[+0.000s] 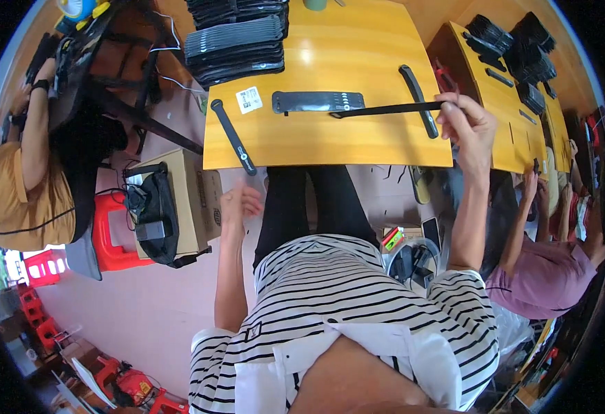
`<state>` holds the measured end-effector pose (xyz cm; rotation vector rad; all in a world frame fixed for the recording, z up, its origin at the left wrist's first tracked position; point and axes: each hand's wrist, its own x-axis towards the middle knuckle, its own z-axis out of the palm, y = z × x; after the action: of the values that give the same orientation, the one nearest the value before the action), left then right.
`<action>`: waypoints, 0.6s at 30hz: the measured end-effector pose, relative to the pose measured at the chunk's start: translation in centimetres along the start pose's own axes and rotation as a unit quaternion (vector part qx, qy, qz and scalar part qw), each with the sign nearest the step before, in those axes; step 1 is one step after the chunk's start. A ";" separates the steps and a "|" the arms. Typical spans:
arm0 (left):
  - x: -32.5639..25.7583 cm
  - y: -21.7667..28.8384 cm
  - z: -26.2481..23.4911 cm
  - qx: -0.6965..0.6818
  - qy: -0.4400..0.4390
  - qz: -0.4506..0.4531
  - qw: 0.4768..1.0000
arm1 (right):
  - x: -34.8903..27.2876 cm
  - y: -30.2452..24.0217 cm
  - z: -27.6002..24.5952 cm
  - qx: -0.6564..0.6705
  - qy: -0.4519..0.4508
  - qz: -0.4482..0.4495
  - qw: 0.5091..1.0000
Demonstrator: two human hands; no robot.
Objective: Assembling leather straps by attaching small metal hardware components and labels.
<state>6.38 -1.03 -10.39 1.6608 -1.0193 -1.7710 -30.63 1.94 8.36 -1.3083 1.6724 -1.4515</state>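
Note:
My right hand (469, 127) is over the table's right edge, thumb and fingers pinching one end of a thin black strap (392, 109). The strap runs left to a flat black band (309, 102) with a row of white marks, lying across the middle of the table. My left hand (239, 201), slightly blurred, hangs off the near left edge with its fingers apart and nothing in them. Closest to it lies a dark strap (232, 134) with a rounded end. Another dark strap (413, 86) rests at the right, passing under the held one.
The yellow table (358, 41) bears a tall stack of black bands (237, 52) and a white label (249, 100). A cardboard box (195, 196) and red stool (113, 234) stand at left. Co-workers sit on both sides; a second table (502, 103) is at right.

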 end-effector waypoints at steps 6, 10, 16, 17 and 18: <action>-4.4 4.0 8.2 -0.188 -0.445 0.113 0.868 | -3.1 2.2 4.6 0.055 -0.247 -0.125 0.959; -2.6 4.7 9.6 -0.480 -0.281 0.047 0.830 | -4.3 4.1 5.2 0.088 -0.313 -0.028 0.945; -2.4 5.3 10.1 -0.310 -0.159 0.135 0.928 | -5.5 6.9 5.3 0.203 -0.233 0.186 0.933; -2.4 5.3 10.2 -0.308 -0.159 0.135 0.928 | -5.6 7.3 5.4 0.153 -0.230 0.238 0.931; -2.4 5.2 10.4 -0.299 -0.158 0.141 0.931 | -5.7 7.8 5.5 0.154 -0.228 0.237 0.932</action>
<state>-4.25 -0.33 -5.10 0.8343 -0.6932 -1.9261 -26.07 4.40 -1.48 -0.8942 1.2691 -0.9770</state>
